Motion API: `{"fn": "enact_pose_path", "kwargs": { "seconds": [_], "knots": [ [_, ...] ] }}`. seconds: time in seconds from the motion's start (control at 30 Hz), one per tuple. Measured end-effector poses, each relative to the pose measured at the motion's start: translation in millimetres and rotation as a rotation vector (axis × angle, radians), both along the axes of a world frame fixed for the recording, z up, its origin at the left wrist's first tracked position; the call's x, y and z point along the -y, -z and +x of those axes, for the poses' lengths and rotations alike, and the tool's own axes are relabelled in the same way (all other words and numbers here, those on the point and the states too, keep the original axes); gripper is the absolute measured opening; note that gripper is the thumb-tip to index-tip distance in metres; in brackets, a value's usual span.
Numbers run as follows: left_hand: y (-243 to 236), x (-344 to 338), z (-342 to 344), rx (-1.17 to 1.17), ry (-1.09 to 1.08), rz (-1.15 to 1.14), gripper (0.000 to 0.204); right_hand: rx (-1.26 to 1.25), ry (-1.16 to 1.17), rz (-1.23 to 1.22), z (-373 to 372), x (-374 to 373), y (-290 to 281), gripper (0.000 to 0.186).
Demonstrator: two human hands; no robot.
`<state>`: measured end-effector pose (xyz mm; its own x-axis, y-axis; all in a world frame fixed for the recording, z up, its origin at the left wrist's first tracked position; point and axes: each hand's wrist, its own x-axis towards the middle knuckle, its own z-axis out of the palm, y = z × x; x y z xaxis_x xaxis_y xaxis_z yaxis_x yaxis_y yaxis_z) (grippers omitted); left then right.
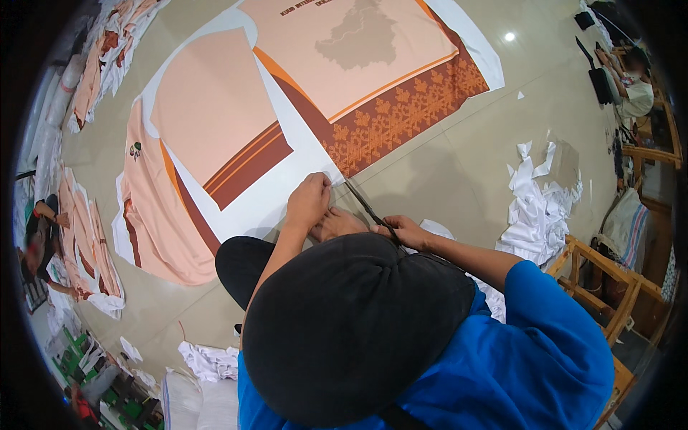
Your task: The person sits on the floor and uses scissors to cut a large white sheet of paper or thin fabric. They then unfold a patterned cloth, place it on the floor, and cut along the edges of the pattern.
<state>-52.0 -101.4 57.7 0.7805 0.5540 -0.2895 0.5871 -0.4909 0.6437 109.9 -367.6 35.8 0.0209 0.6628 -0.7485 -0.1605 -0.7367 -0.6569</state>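
Note:
On the floor before me lies a printed fabric sheet in peach, brown and orange with white borders. My left hand is closed on the white edge of this sheet. My right hand grips a pair of dark scissors, whose blades reach up and left to the fabric edge by my left fingers. How far apart the blades are is hard to see. A bare foot rests between my hands. The far panel carries a grey shape and a patterned brown band.
White fabric scraps are heaped on the right, near a wooden frame. More printed cloth lies at the left, beside another person's hands. A further person sits at the far right. My black-clothed leg fills the near middle.

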Motion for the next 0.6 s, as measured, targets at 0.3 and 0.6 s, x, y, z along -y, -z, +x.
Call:
{"fn": "enact_pose_path", "kwargs": {
  "seconds": [0.3,0.6],
  "knots": [
    [-5.1,-4.8,-1.7,0.041,-0.038,0.064,0.021,0.077,0.129,0.052,-14.9,-11.8,2.3,0.056],
    [2.8,-19.4,-19.3,-0.273,-0.314,0.22,0.118,0.102,0.085,0.008,-11.7,-19.5,-8.5,0.054]
  ]
}}
